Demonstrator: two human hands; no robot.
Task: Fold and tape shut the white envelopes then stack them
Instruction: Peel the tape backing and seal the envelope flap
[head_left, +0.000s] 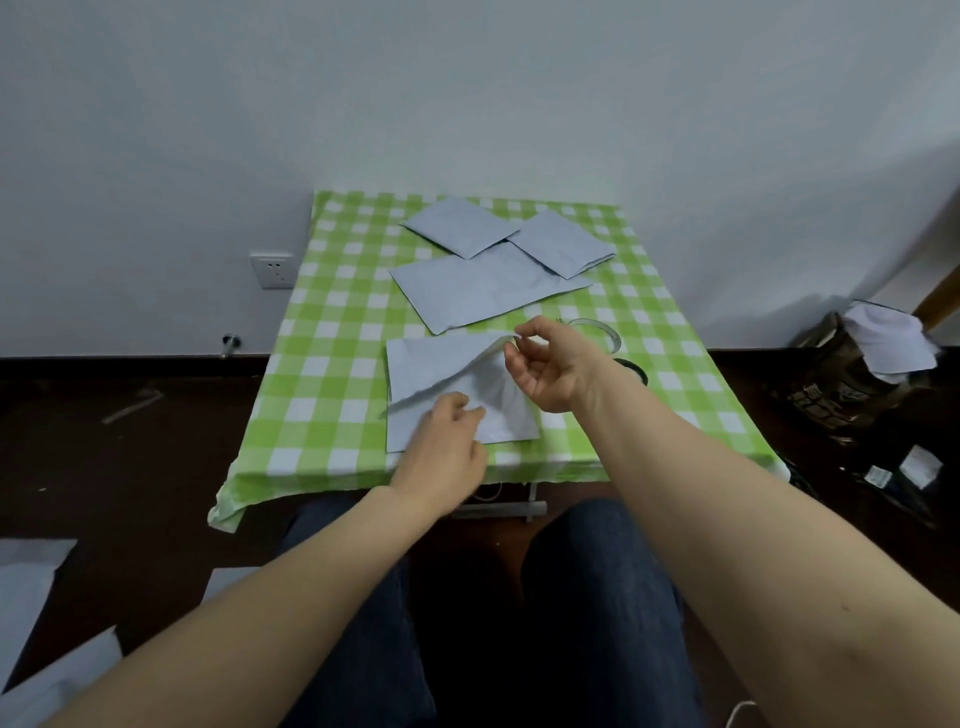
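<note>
A table (322, 332) under a green and white checked cloth stands against a white wall. The near envelope (426, 369) lies at the front middle of the cloth, with its right part lifted off the surface into a slanting fold. The right hand (545, 369) pinches the raised corner of that envelope between thumb and forefinger, the other fingers loosely curled beneath. The left hand (447, 441) lies on the low front part of the same envelope with bent fingers, their tips on the paper; whether they pinch it or only press it cannot be told. Behind it a large flat envelope (467, 296) lies open, and two folded envelopes (460, 226) sit at the far edge, side by side and overlapping its far side. A clear tape roll (608, 332) lies just behind the right wrist, with a dark ring (636, 370) beside it.
</note>
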